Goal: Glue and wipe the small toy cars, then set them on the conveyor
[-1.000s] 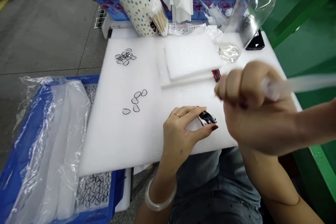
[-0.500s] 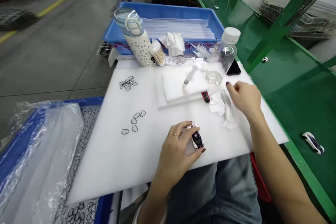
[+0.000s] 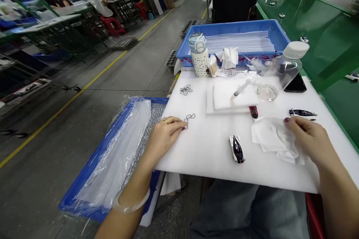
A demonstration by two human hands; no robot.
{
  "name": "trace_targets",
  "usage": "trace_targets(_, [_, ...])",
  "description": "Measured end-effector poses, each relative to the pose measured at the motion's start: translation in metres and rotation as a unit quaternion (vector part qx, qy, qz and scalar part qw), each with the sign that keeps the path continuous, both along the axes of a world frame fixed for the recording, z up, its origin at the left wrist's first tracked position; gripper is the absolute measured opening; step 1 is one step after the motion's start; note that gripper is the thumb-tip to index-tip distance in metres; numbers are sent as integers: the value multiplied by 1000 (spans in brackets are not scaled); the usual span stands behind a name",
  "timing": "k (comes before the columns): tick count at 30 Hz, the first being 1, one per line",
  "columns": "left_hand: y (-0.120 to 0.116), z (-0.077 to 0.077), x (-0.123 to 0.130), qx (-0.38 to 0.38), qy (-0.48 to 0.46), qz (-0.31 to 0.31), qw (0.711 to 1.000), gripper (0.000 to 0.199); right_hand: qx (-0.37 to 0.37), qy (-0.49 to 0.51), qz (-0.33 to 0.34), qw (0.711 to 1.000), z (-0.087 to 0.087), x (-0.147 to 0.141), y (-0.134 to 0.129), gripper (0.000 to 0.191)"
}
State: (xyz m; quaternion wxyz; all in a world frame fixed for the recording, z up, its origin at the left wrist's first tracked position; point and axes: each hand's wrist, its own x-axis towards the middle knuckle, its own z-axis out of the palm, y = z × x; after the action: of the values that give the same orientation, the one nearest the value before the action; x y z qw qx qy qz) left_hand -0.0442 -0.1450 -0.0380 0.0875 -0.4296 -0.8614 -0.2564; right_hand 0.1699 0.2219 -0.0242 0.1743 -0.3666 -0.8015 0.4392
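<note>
Neighbouring thin black oval rings [image 3: 191,116] could be dragged by too broad a pinch. They are met at nine o'clock on the white foam board [image 3: 207,145] by the left hand [image 3: 161,140], fingertips together. A white-and-black toy car [image 3: 237,150] is placed at six. Crumpled white tissue [image 3: 270,134] is neared at three by the bent right hand [image 3: 314,138]; its grip cannot be told.

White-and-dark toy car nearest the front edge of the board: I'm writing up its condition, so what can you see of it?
The toy car is small, with white sides and a dark, glossy strip along its top; the surface looks painted. It sits upright on the white board, its length running mostly toward the person, slightly slanted. The crumpled white tissue lies to its right, apart from it. Neither the left hand nor the right hand touches it. Finer marks are too small to judge.
</note>
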Motion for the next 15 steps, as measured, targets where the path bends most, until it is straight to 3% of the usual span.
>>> trace_targets(2, [0,-4,-7,-12,13,-41,999,28,-116,107,-29,987,-3,10,4,25])
trace_targets(4, [2,-5,-12,-17,29,-66,997,28,-174,132,-47,975,-5,18,6,26])
trace_targets(7, [4,-5,-16,-27,47,-93,994,27,-81,13,-34,996,-1,26,3,33])
trace_targets(10, [3,-2,-21,-47,58,-123,990,24,37,-49,-17,998,4,31,-5,42])
trace_targets(13, [2,1,-26,-71,65,-140,985,20,-2,-36,-19,999,1,33,-9,37])
trace_targets(15, [2,3,-28,-82,66,-144,984,18,-75,50,-97,991,-5,34,-2,32])
